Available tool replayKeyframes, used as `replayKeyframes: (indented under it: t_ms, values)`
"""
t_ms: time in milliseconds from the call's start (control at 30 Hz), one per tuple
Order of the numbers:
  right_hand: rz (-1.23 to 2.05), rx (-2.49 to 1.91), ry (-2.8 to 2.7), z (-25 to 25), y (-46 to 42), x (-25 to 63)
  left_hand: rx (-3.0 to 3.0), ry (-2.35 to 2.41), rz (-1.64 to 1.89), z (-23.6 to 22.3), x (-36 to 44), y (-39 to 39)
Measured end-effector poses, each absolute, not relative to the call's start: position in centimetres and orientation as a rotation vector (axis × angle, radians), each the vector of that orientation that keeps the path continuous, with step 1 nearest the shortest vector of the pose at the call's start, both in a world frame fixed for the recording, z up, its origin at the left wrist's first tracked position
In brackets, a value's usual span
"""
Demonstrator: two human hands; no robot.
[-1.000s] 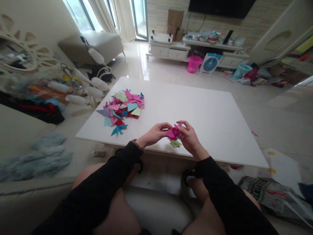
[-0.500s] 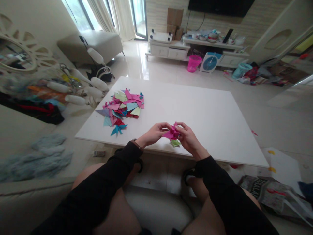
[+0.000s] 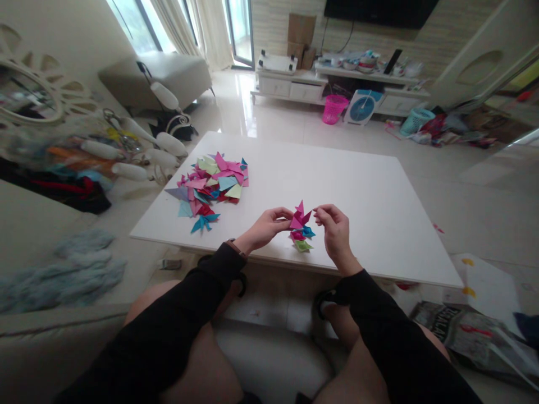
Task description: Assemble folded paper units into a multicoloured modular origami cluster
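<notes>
Your left hand (image 3: 266, 227) pinches the magenta, pointed folded-paper bird (image 3: 299, 219) just below-right of frame centre; I can't tell whether your right hand (image 3: 336, 229), fingertips bunched narrowly, holds its edge. Pulling too hard could tear it.

1. Daylight is let in by the window (image 3: 127, 23) and glass door (image 3: 241, 27), upper left.
2. White glare is reflected by the glossy floor (image 3: 247, 104).
3. The worktop (image 3: 337, 191) is softly lit.
4. Toward the edges, the mirror (image 3: 25, 92) and bag (image 3: 465, 331) are blurred and stretched.
5. Detail is swallowed by the black sleeves (image 3: 168, 331).
</notes>
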State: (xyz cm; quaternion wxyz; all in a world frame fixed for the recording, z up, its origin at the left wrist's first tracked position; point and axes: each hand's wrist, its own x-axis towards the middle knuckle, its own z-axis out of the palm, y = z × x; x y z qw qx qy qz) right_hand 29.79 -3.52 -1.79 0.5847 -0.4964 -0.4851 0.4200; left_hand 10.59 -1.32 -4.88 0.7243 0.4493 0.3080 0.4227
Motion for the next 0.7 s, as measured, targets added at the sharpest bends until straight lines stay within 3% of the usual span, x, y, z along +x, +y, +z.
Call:
replayKeyframes:
  t_ms: [400, 600, 700]
  values:
    - [0.727, -1.305, -1.413, -1.8, -3.1, 31.6, 1.024, 0.807, 0.897, -4.3, 10.3, -1.5]
    - [0.282, -1.814, -1.614, -3.1, -1.6, 40.0, 1.063, 0.904, 0.829, -3.5, 10.3, -1.2]
    - [0.235, -2.118, -1.562, -4.9, -1.8, 45.0, 1.068, 0.894, 0.823, -3.3, 10.2, -1.0]
